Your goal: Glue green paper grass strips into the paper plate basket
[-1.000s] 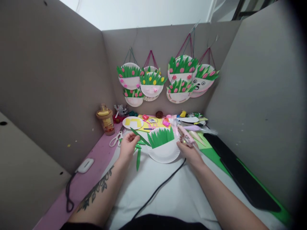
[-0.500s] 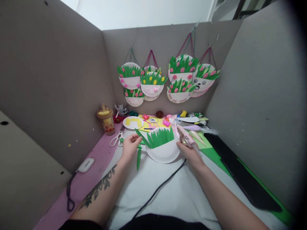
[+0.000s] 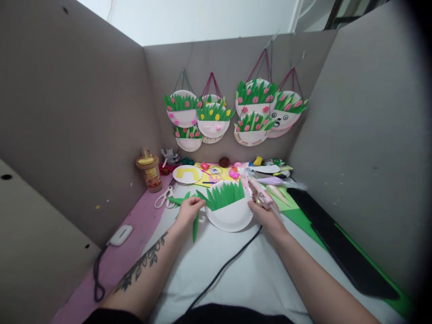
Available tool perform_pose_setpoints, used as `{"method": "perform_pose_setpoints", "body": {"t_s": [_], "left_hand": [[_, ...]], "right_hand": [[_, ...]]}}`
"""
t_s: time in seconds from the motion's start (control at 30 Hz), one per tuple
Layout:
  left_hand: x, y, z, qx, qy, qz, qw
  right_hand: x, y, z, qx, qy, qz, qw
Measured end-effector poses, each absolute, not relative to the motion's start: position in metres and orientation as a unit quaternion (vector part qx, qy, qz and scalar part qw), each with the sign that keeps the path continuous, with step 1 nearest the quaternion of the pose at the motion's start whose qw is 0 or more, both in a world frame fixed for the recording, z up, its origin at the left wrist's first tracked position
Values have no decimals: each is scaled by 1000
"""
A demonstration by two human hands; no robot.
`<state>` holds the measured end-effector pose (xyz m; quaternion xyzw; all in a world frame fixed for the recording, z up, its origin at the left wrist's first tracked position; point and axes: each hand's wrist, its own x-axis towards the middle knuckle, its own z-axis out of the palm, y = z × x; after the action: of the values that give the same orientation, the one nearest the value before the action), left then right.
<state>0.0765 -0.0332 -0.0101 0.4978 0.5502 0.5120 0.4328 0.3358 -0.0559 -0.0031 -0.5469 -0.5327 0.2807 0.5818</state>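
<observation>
Work above the tabletop (image 3: 143, 218), keeping the plate (image 3: 229, 218), with its grass (image 3: 226, 196), steady between right hand (image 3: 268, 217) and left hand (image 3: 188, 211). With the right, curled around the gun (image 3: 265, 198) and probably gripping the plate's rim too (hard to tell from here), avoid jolting. In the left, pinching the leaf (image 3: 202, 195) between fingers (image 3: 198, 203) at the grass's left end, line up its base, then press flat before letting go.

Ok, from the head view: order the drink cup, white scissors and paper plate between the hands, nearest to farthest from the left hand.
1. Paper plate, just right of the left hand.
2. White scissors, to its left.
3. Drink cup, farther left and back.
</observation>
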Motion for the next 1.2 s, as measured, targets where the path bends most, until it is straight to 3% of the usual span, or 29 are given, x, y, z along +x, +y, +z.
{"method": "perform_pose_setpoints", "body": {"t_s": [0.4, 0.73, 1.2], "left_hand": [[75, -31, -7, 498, 556, 494, 445], [81, -43, -3, 579, 579, 418, 393], [74, -28, -6, 549, 560, 531, 321]], "right_hand": [[334, -57, -2, -543, -542, 277, 579], [331, -60, 0, -540, -529, 283, 590], [330, -65, 9, -534, -539, 309, 574]]}}
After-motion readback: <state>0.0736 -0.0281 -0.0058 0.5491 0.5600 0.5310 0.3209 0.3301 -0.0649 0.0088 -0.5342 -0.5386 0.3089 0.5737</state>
